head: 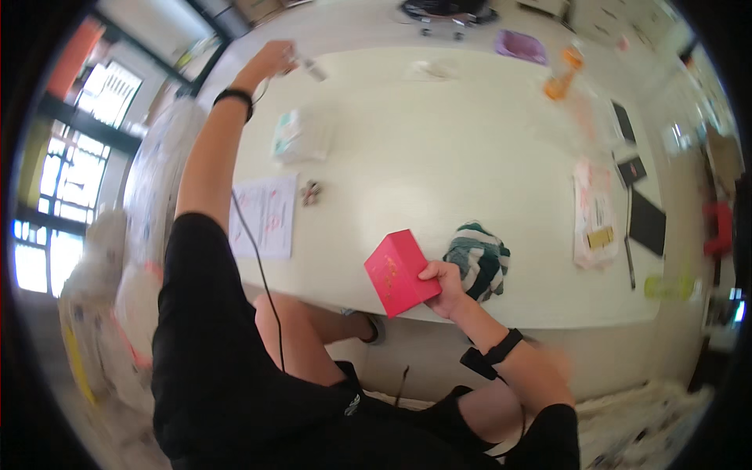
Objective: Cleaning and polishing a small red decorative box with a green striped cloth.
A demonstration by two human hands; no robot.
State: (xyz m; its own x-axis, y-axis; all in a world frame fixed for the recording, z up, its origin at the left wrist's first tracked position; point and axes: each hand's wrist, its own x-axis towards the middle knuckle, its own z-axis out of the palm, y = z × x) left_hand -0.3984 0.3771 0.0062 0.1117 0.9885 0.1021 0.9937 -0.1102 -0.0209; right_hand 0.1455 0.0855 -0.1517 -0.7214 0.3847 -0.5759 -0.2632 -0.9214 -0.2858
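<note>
My right hand (pixel 449 288) grips a red cardboard box (pixel 396 273) with gold markings by its right end, thumb on top. It is held above the table's near edge. Just behind this hand lies a bunched green-and-white striped cloth (pixel 479 258). My left hand (pixel 273 57) is stretched out to the table's far left corner. Its fingers are closed around a small, blurred greyish thing (pixel 314 69), whose kind I cannot make out.
The white table (pixel 399 158) bears a white plastic-wrapped pack (pixel 302 136), printed sheets (pixel 264 217), a small trinket (pixel 310 192), a pinkish package (pixel 594 214), black flat pieces (pixel 646 223) and an orange object (pixel 561 76). A cable (pixel 261 258) hangs along my left arm.
</note>
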